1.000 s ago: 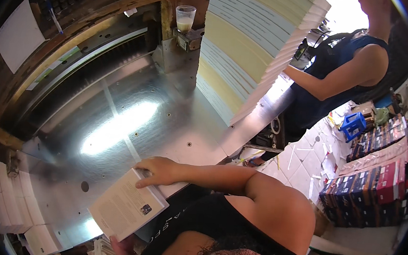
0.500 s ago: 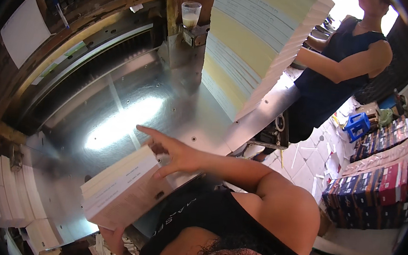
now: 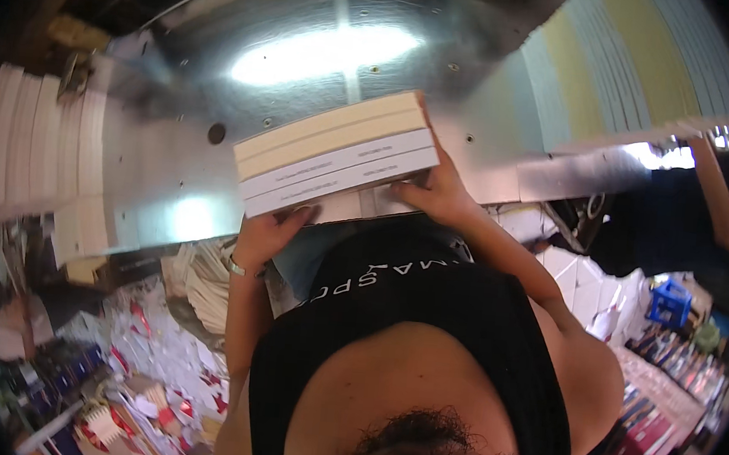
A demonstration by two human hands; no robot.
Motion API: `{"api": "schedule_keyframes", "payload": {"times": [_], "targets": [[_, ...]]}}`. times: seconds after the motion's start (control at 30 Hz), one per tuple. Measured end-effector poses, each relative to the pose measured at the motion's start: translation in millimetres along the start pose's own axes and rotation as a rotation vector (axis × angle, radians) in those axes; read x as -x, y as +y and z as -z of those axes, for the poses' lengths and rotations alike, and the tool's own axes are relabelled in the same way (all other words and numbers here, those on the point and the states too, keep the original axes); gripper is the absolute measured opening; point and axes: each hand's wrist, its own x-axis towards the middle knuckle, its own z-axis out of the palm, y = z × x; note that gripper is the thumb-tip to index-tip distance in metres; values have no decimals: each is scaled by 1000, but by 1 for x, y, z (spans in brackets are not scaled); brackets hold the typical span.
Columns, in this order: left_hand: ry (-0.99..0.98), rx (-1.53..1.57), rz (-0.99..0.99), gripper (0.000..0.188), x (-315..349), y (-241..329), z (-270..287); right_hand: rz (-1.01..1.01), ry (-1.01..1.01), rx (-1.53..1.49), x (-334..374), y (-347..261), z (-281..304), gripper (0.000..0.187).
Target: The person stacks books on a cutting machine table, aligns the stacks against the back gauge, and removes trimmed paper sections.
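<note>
A stack of several unbound-looking books (image 3: pixel 336 157), cream pages at the far side and white spines with small print nearer, is held just over the near edge of a metal tabletop (image 3: pixel 154 157). My left hand (image 3: pixel 263 241) grips its near left corner, thumb pressed on the near face and the other fingers hidden below. At the right end my right hand (image 3: pixel 444 191) is closed round the stack, thumb on the near side and fingers mostly hidden behind. Whether the stack rests on the metal cannot be told.
Tall piles of pale books (image 3: pixel 21 141) line the left edge of the tabletop. A big yellow-and-blue-banded paper stack (image 3: pixel 599 70) stands at the right. Beyond it is another person (image 3: pixel 669 215). Paper scraps (image 3: pixel 155 339) litter the floor; a blue stool (image 3: pixel 670 304) stands lower right.
My right hand's outstretched index finger has folded behind the stack, and both hands now grip its ends. The stack has turned more level across my front. The view has swung right and down.
</note>
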Motion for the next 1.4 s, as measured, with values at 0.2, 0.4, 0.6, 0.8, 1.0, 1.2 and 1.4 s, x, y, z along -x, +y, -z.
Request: {"api": "schedule_keyframes", "payload": {"times": [0.2,0.4,0.6,0.8,1.0,1.2,1.4], "targets": [[2,-5,-118,81,-13,5,14,64,-103,336,-18,1,25,91],[115,38,-180,100,6,13,20,53,74,311,3,1,20,103],[26,189,-232,94,6,7,28,112,-22,279,-12,12,24,109],[101,229,-78,89,12,40,37,45,-103,-240,-31,3,-5,76],[652,973,-472,95,5,25,-14,-282,-139,-723,-68,-6,-66,69],[1043,1025,-413,90,9,34,-10,-355,-294,-507,-98,-1,-148,51],[1300,1186,-462,69,45,6,80,-81,-629,-340,-119,7,-212,97]]}}
